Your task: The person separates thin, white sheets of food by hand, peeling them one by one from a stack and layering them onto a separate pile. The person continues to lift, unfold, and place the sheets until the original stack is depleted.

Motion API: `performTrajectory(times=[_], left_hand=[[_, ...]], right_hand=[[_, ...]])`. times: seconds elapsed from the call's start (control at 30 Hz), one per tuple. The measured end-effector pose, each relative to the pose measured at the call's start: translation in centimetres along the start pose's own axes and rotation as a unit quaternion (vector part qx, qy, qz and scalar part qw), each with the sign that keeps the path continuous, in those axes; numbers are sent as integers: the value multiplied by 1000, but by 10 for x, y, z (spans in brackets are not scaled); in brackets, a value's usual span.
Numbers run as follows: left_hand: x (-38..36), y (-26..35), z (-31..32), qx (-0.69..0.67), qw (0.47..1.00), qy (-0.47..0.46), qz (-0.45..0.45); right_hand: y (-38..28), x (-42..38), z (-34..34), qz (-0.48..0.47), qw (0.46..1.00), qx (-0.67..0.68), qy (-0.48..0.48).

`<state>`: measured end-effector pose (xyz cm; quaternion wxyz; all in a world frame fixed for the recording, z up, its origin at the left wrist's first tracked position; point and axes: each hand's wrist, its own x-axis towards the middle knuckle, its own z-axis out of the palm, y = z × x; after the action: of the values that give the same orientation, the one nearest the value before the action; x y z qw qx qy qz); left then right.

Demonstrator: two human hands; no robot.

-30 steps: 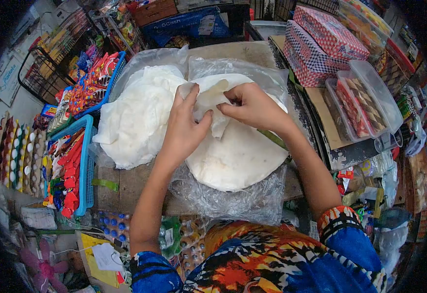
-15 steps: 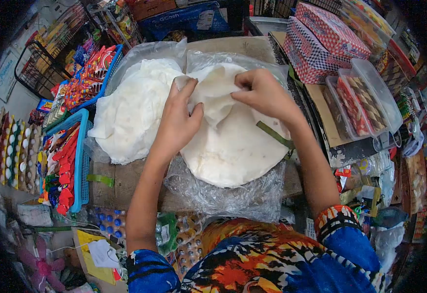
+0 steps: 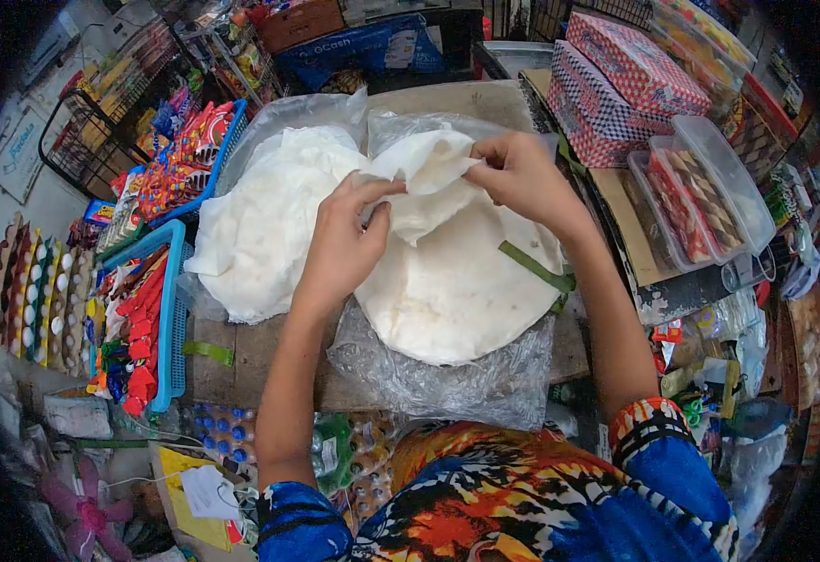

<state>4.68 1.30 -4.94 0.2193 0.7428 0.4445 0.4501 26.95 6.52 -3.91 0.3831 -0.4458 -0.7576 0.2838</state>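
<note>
A thin, pale, round wrapper sheet (image 3: pixel 433 169), like a spring roll wrapper, is partly lifted and curled between my hands. My right hand (image 3: pixel 522 178) pinches its edge between thumb and fingers. The fingers of my left hand (image 3: pixel 346 239) are on the opposite edge, with the thumb a little apart below. Under the sheet lies a flat round stack of wrappers (image 3: pixel 457 304) on crinkled clear plastic (image 3: pixel 438 384). To the left, a loose, ruffled pile of wrappers (image 3: pixel 274 220) rests on another plastic sheet. A green strip (image 3: pixel 534 266) lies across the stack's right side.
Blue baskets of packaged snacks (image 3: pixel 174 318) and egg trays (image 3: pixel 40 290) line the left. Checkered boxes (image 3: pixel 616 89) and a clear tub of wafer sticks (image 3: pixel 700 197) stand at the right. A second green strip (image 3: pixel 208 352) lies on the board's left edge.
The lifted sheet has been raised and opened out more toward the far side. My right hand has shifted slightly right, and the whole view has moved a little.
</note>
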Motion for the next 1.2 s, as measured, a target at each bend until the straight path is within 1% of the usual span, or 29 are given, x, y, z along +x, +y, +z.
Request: performTrajectory(times=[0.03, 0.07, 0.1, 0.13, 0.17, 0.2, 0.23, 0.3, 0.37, 0.43, 0.47, 0.53, 0.57, 0.63, 0.67, 0.7, 0.73, 0.77, 0.8, 0.83, 0.87, 0.93, 0.97, 1.03, 1.17, 1.2], left_hand=[[-1, -1, 0, 24, 1000, -4, -13], [-1, -2, 0, 47, 999, -8, -25], [-1, -2, 1, 48, 999, -8, -24], [0, -2, 3, 45, 998, 11, -29], [0, -2, 5, 42, 998, 31, -34], [0, -2, 7, 43, 998, 30, -33], [0, -2, 8, 27, 998, 38, -45], [1, -1, 11, 11, 997, 46, -57], [2, 1, 13, 41, 997, 66, 27], [2, 1, 13, 67, 995, 62, 34], [2, 0, 14, 93, 993, 59, 42], [2, -2, 15, 94, 993, 58, 50], [2, -3, 16, 95, 992, 58, 58], [1, -3, 16, 100, 992, 57, 55], [0, -3, 17, 104, 992, 55, 51], [-1, -3, 16, 104, 992, 55, 51], [-1, -4, 15, 111, 992, 53, 30], [-2, -4, 15, 118, 992, 51, 10], [-2, -6, 14, 118, 992, 52, 9], [-1, -9, 14, 109, 992, 54, 20], [0, -9, 13, 101, 993, 56, 30], [-1, -3, 14, 76, 995, 60, 16], [0, -1, 15, 51, 997, 63, 2], [0, -9, 16, 44, 997, 63, 7], [1, -3, 18, 10, 998, 64, 11], [0, -1, 18, 10, 998, 65, 11]], right_hand=[[-1, 0, 0, -1, 1000, 1, 1], [-3, 0, 0, 23, 999, -2, -40], [-4, 0, -1, 47, 996, -6, -82], [-3, 0, 0, 47, 996, -5, -81], [-3, 0, 1, 54, 991, -15, -119], [-3, -1, 1, 62, 985, -25, -157], [-4, -2, 1, 62, 986, -24, -156], [-15, -5, 3, 106, 973, -41, -201], [-16, -6, 8, 114, 971, -33, -206], [-22, -7, 8, 116, 967, -68, -218], [-19, -8, 10, 117, 967, -67, -218], [-9, -8, 15, 22, 977, -91, -190], [-7, -7, 16, 22, 977, -91, -190], [-5, -6, 17, 16, 984, -83, -156], [-7, -6, 16, 16, 984, -83, -156], [-10, -5, 15, 46, 986, -67, -148], [-12, -5, 14, 76, 986, -51, -140], [-12, -4, 14, 77, 986, -51, -141], [-11, -4, 15, 64, 991, -19, -114], [-10, -4, 15, 52, 995, 12, -86], [-8, -2, 16, 52, 995, 11, -86], [-3, 0, 18, 69, 987, 115, -92], [-3, 0, 18, 69, 987, 115, -92], [-7, -2, 22, 73, 969, 204, -115], [-20, -10, 33, 93, 972, 189, -109], [-21, -10, 34, 81, 974, 169, -130]])
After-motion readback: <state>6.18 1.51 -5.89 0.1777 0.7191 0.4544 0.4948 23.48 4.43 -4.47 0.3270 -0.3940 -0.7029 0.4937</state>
